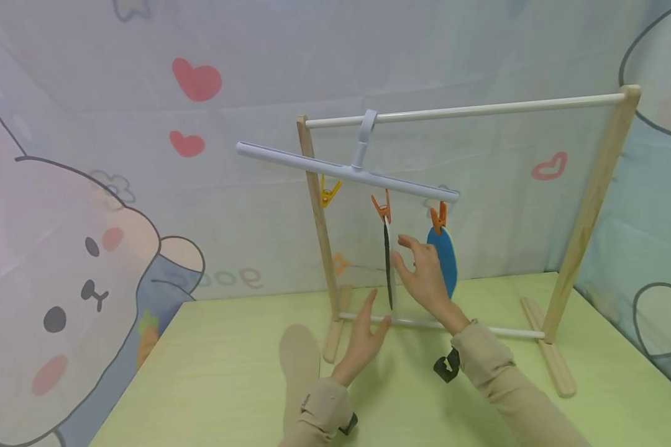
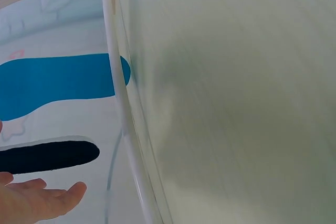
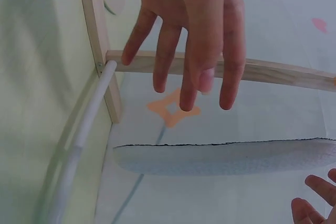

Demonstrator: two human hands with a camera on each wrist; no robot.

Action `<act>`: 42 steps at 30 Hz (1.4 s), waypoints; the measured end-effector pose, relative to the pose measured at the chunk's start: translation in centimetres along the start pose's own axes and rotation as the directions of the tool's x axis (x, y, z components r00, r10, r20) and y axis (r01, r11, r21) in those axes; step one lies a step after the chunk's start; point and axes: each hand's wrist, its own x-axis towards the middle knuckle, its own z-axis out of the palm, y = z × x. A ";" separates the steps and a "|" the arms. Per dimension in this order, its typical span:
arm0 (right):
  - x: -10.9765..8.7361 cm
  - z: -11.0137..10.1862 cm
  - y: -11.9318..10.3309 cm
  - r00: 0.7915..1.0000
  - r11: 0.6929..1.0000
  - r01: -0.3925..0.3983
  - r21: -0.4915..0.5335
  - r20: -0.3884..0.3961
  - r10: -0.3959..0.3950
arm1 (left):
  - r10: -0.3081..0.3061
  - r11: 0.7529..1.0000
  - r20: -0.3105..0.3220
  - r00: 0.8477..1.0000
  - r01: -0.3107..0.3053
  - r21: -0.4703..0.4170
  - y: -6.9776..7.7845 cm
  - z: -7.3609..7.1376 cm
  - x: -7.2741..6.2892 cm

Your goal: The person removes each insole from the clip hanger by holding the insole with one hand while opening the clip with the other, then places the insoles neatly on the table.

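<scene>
A dark insole with a pale side [image 1: 388, 264] hangs nearly edge-on from an orange clip [image 1: 383, 208] on a pale hanger [image 1: 346, 172]. To its right, my right hand [image 1: 426, 276] has spread, slightly bent fingers, with the thumb close to the insole's edge. My left hand [image 1: 365, 338] is lower and left, fingers extended near the insole's lower end. Neither hand holds anything. A blue insole [image 1: 443, 257] hangs behind the right hand from another orange clip [image 1: 438, 217]. In the left wrist view, the dark insole's face [image 2: 50, 156] shows just above the left fingers.
The hanger hooks over the top bar [image 1: 481, 110] of a rack with wooden posts [image 1: 589, 217] and a white lower bar [image 1: 514, 333]. A yellow clip [image 1: 328, 192] hangs at the hanger's left. On the table [image 1: 201, 372] lies a beige insole [image 1: 300, 357], partly behind the left sleeve.
</scene>
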 end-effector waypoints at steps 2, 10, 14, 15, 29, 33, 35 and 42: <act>0.3 -0.1 -0.1 1.000 1.000 0.004 0.003 0.001 -0.004 | -0.002 1.000 0.006 1.000 0.002 0.004 -0.1 0.1 0.1; 1.1 -0.3 -0.3 1.000 1.000 -0.013 0.024 0.025 0.012 | -0.025 1.000 0.030 0.999 0.025 -0.007 -0.4 0.7 0.2; 1.3 -0.2 -0.4 1.000 0.999 -0.016 0.036 0.026 0.015 | 0.033 0.999 0.031 0.999 -0.032 -0.008 -0.6 0.9 -0.1; 1.3 -0.2 -0.4 1.000 0.999 -0.016 0.039 0.025 0.015 | 0.043 0.999 0.029 0.999 -0.043 -0.010 -0.6 0.9 -0.1; 2.9 -0.3 -0.9 0.999 0.999 -0.003 0.042 0.040 0.002 | -0.080 0.997 0.080 0.994 0.080 0.007 -0.5 1.3 0.5; 3.3 -0.3 -0.9 0.999 0.999 -0.011 0.048 0.053 0.008 | -0.072 0.997 0.080 0.994 0.072 0.006 -0.5 1.4 0.6; 3.5 -0.2 -0.9 0.998 0.999 -0.014 0.048 0.056 0.012 | -0.074 0.997 0.083 0.994 0.073 0.009 -0.5 1.5 0.6; 4.1 -0.3 -1.3 0.997 0.998 -0.024 0.065 0.072 0.020 | -0.085 0.996 0.083 0.993 0.085 0.008 -0.7 1.7 0.8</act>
